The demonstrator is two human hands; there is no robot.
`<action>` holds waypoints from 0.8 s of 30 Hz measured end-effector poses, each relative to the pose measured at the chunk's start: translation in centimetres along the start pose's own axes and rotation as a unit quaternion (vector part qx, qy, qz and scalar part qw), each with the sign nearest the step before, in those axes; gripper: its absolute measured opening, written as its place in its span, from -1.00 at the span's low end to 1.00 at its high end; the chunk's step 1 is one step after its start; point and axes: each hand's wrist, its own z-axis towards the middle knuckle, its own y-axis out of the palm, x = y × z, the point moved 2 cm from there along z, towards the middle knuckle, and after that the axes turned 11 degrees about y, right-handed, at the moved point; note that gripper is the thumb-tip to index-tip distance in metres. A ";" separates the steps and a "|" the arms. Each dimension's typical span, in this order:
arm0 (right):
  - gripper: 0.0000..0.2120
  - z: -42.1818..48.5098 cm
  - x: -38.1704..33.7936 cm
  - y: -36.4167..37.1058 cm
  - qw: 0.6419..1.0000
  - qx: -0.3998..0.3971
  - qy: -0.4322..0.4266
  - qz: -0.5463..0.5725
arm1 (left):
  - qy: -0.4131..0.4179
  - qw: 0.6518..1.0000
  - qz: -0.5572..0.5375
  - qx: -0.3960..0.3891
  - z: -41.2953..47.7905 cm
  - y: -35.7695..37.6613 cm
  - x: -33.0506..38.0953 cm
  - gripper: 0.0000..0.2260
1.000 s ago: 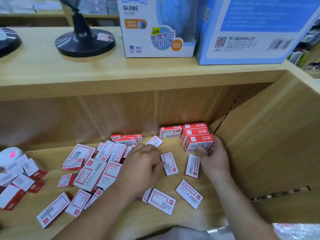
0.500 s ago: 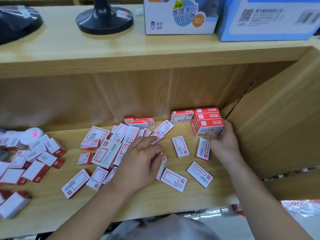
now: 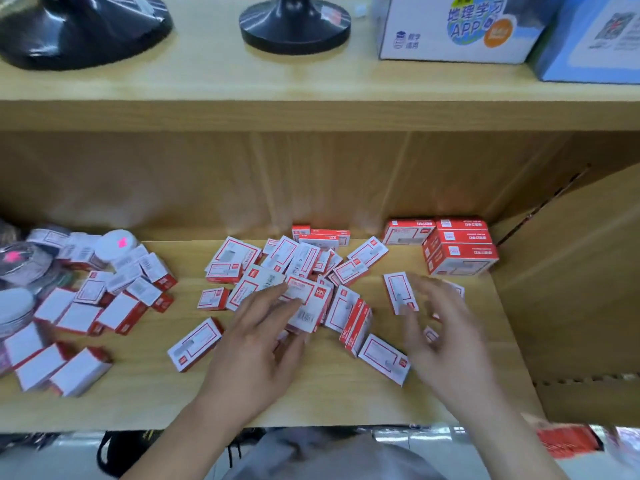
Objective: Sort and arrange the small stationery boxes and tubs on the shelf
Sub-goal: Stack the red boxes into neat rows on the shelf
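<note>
Small red-and-white stationery boxes (image 3: 301,271) lie in a loose heap at the middle of a lower wooden shelf (image 3: 138,410), flat or on edge, their long sides pointing every way. One box top carries a white logo on red that appears to read "deli"; others show barcodes, the finer print too small to read. At the rear right corner a neat stack (image 3: 460,251) of the same boxes stands against the back wall, long axes running left to right, beside the side panel (image 3: 571,289). One single box (image 3: 400,292) lies flat between heap and stack, its long axis running roughly front to back.

The person's left hand (image 3: 256,344) rests on the near edge of the heap, fingers straight and spread over a barcoded box, gripping nothing. The right hand (image 3: 446,341), blurred, hovers above the shelf just right of the single box with fingers splayed and nothing held; it partly hides other boxes beneath it.

Well to the left, a second cluster (image 3: 114,306) of boxes lies mostly blank side up, near a white round tub (image 3: 116,244) with a pink sticker.

On the upper shelf (image 3: 207,84) stand two black round bases (image 3: 294,26), a white carton (image 3: 460,29) printed "地理学习 APP", and a blue carton (image 3: 588,39) with a QR code.
</note>
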 end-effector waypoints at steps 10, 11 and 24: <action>-0.41 -0.7 0.1 5.7 0.978 -0.075 0.006 -0.197 | -0.069 0.996 0.053 0.011 -1.3 -1.7 -1.2 -0.45; -0.41 -0.6 0.0 5.8 0.974 -0.073 0.002 -0.213 | -0.068 0.996 0.053 -0.001 -0.4 -1.5 -1.1 -0.40; -0.79 1.3 -0.9 3.1 0.967 -0.190 0.170 0.025 | 0.051 0.979 -0.007 -0.199 7.1 -2.1 -2.6 -0.36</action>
